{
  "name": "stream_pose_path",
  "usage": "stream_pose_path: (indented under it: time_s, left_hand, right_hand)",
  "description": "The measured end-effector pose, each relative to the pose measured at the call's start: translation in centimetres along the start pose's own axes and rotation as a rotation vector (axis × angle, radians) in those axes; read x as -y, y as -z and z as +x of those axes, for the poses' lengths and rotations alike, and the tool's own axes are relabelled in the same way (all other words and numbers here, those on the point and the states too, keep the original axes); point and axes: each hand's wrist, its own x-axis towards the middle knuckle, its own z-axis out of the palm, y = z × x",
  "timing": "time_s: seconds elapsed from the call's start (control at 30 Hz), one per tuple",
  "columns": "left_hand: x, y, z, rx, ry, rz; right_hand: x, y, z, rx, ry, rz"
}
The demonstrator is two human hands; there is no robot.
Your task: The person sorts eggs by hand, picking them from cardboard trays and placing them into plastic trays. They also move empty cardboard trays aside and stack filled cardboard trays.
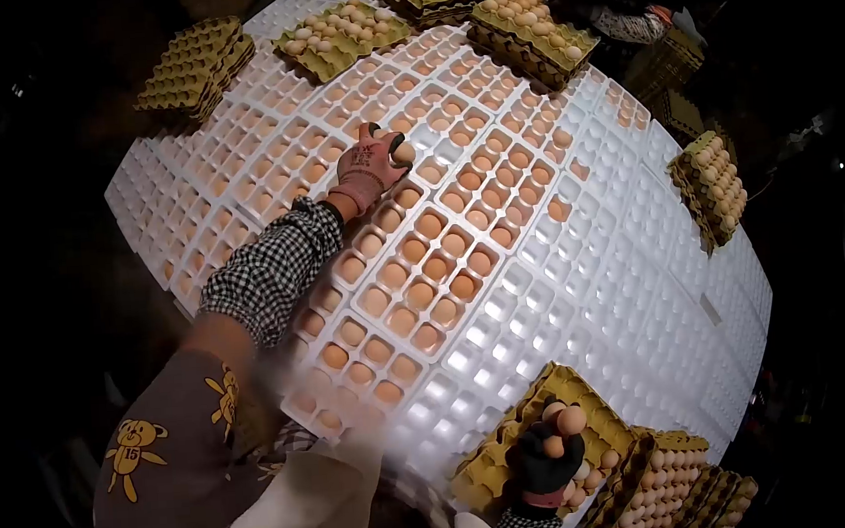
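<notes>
Left hand in pink glove point(370, 164) gripping one brown egg point(403, 153) over white plastic grid tray point(627, 280), near its far middle. Right hand in black glove point(548, 458) clutching several brown eggs point(565, 420) above yellow cardboard egg carton point(511, 442) at near edge.

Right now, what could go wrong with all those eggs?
1. The right hand holds several eggs at once above the cardboard tray; one might slip and crack.
2. The left hand reaches far across the white grid with an egg, so the checked sleeve could bump eggs already sitting in their cells.
</notes>
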Motion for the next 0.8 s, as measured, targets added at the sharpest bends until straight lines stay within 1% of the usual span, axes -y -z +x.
stream_pose_path:
  time_s: [0.03,0.1,0.13,0.17,0.2,0.23,0.27,0.3,0.37,0.4,0.43,0.47,0.5,0.57,0.6,0.63,0.7,0.73,0.77,0.8]
  left_hand:
    - [0.2,-0.2,1.6,0.090,-0.020,0.086]
    - [1.4,-1.6,3.5,0.049,-0.121,0.017]
    - [2.0,-1.8,4.1,0.053,-0.163,0.031]
    - [2.9,-2.7,5.0,0.096,-0.158,0.095]
    - [3.3,-2.8,5.6,0.145,-0.135,0.173]
    - [3.7,-2.8,6.3,0.195,-0.113,0.255]
    - [4.1,-3.1,7.6,0.213,-0.108,0.194]
    - [3.3,-2.4,8.4,0.186,-0.123,0.189]
    - [2.3,-3.7,10.2,0.049,-0.292,-0.222]
    - [2.4,-5.8,11.9,0.111,-0.415,-0.491]
    - [2.8,-8.6,13.3,0.169,-0.526,-0.764]
    - [3.6,-11.3,14.3,0.116,-0.548,-0.367]
    - [1.4,-8.5,11.7,0.154,-0.394,-0.095]
    - [3.0,-10.6,11.5,0.131,-0.449,0.086]
    - [3.5,-10.6,10.8,0.082,-0.502,0.123]
    - [4.0,-11.3,10.9,0.053,-0.518,0.087]
    - [4.4,-11.2,11.3,0.047,-0.497,-0.102]
    - [4.9,-10.7,10.8,0.056,-0.496,-0.094]
    - [4.7,-10.0,10.2,0.016,-0.504,-0.138]
    - [3.8,-9.8,9.9,-0.022,-0.523,-0.198]
  right_hand:
    - [-0.6,-0.9,-0.1,-0.010,0.015,-0.013]
    - [-1.2,-3.1,-0.3,0.162,-0.090,-0.174]
    - [-1.6,-3.9,-0.3,0.116,-0.046,-0.190]
    - [-1.6,-4.2,-0.1,0.104,-0.033,-0.194]
    - [-1.6,-4.0,0.2,0.087,0.043,-0.308]
    - [-0.8,-2.3,0.6,0.092,0.070,-0.401]
    - [0.1,-0.8,0.9,0.094,0.097,-0.494]
    - [-0.8,-2.5,1.6,0.079,0.106,-0.493]
    - [-2.4,-7.1,4.5,0.328,0.620,-1.411]
    - [-3.1,-9.0,6.0,0.458,0.871,-1.871]
    - [-3.4,-9.3,7.5,0.079,0.364,-1.123]
    - [-3.7,-11.1,9.2,0.053,0.272,-1.109]
    - [-4.4,-12.6,11.2,0.003,0.303,-1.243]
    - [-5.6,-14.4,15.6,0.080,0.497,-1.613]
    - [-7.4,-17.5,17.4,-0.041,0.405,-1.517]
    - [-8.8,-18.3,20.5,0.075,0.501,-1.530]
    - [-11.5,-18.7,28.0,0.286,0.803,-1.747]
    - [-13.9,-20.5,30.1,0.300,0.910,-1.842]
    - [-15.3,-21.1,33.5,0.329,1.030,-2.003]
    - [-17.3,-22.8,34.8,0.158,0.933,-2.147]
